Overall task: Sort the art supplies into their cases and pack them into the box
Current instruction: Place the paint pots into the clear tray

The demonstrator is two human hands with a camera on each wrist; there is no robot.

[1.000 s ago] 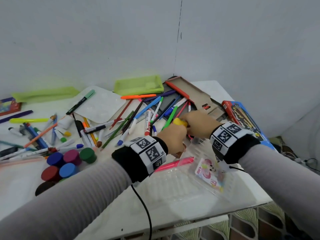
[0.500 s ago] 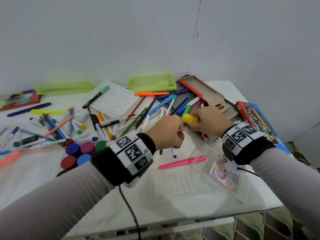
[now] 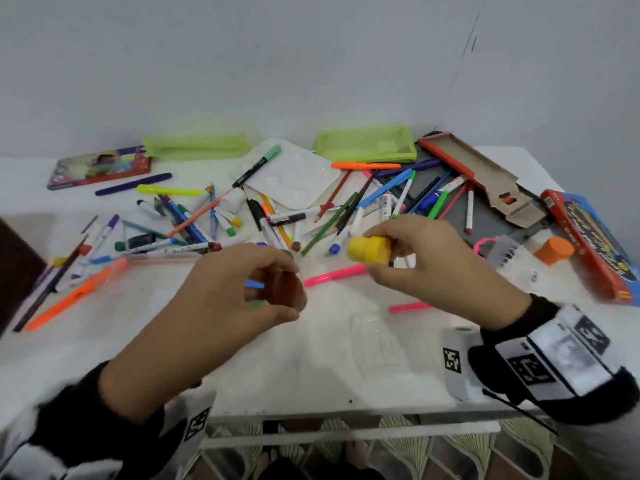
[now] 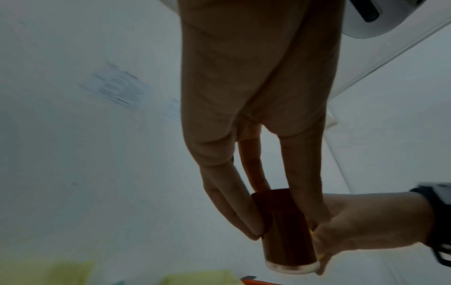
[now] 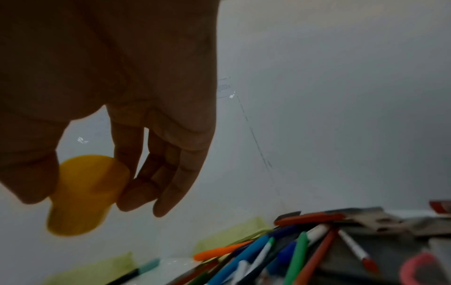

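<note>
Head view, middle of the frame: the yellow pot that both hands were bunched around half a second ago is now pinched in the right hand alone, lifted above the surface. The left hand has drawn away to the lower left and is curled round a dark red pot, which the left wrist view shows between the fingers. I'd judge two paint pots are being carried toward a case, so the sorting is barely begun; pens lie scattered across the upper half. Motion blur smears the left hand, the clear tray at lower centre is hard to trace, and the box is cut off at the right edge.
</note>
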